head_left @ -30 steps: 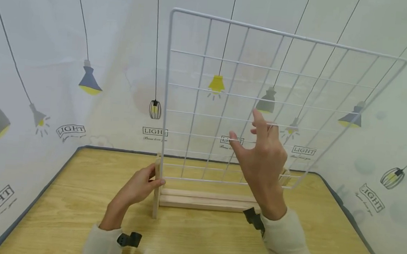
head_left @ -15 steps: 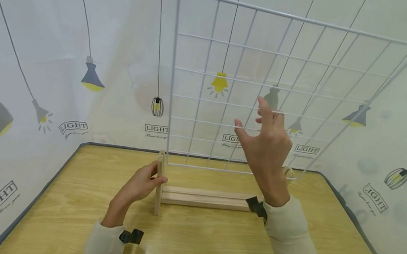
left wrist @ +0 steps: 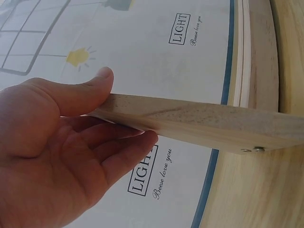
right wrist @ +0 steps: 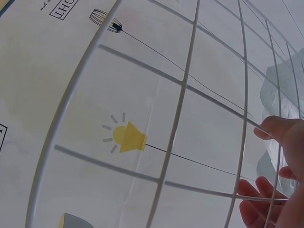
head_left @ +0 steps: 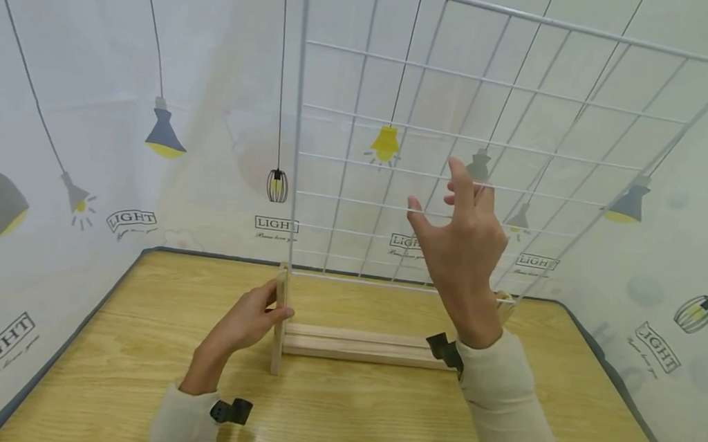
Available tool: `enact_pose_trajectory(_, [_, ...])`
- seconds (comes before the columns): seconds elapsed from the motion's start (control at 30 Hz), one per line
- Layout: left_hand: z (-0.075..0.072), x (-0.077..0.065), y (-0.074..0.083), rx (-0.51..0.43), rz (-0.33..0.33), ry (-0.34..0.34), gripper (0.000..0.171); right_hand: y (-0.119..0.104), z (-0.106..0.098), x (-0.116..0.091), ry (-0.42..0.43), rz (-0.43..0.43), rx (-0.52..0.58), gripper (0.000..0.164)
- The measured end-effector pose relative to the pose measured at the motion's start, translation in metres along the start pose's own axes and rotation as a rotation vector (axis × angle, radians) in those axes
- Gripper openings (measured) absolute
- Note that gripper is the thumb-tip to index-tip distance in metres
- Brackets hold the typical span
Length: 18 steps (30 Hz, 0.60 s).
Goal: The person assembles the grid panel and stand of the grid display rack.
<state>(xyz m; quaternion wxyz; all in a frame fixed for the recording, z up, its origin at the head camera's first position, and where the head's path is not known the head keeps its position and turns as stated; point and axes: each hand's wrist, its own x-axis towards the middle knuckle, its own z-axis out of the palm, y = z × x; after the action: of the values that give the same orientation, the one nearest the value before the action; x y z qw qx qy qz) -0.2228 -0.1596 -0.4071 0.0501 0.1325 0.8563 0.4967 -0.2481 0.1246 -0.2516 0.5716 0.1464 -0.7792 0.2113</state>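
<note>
A white wire grid panel (head_left: pixel 512 13) is held up, tilted, above a wooden stand. My right hand (head_left: pixel 466 254) grips it in the lower half, with fingers reaching through the squares; the right wrist view shows thumb and fingertips around the wires (right wrist: pixel 71 90). Its lower edge hangs above the stand's crossbar (head_left: pixel 356 350). At the stand's left end my left hand (head_left: pixel 249 320) pinches the flat wooden upright (head_left: pixel 277 357) near its top, thumb on one side and fingers on the other (left wrist: pixel 199 118). My right arm partly hides the stand's right upright (head_left: pixel 505 308).
The stand rests on a wood-grain table (head_left: pixel 345 414). Pale wall sheets (head_left: pixel 219 189) printed with hanging lamps and "LIGHT" labels enclose the back and sides. A screw head (left wrist: pixel 258 149) shows low on the left upright.
My right hand has raised the grid panel, so its lower edge is now higher above the crossbar. My left hand keeps its hold on the upright.
</note>
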Motion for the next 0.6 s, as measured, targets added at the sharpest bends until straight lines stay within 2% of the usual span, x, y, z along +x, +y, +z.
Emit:
enact_pose_trajectory(0.27, [0.0012,-0.0002,-0.0009,0.021,0.005,0.003,0.059,-0.0019,0.0033,0.0012,0.015,0.000,-0.003,0.056])
enact_pose_trajectory(0.6, [0.0008,-0.0001,-0.0017,0.004,0.011,-0.001,0.059,-0.0041,0.0093,0.0026,0.014,0.001,0.002,0.056])
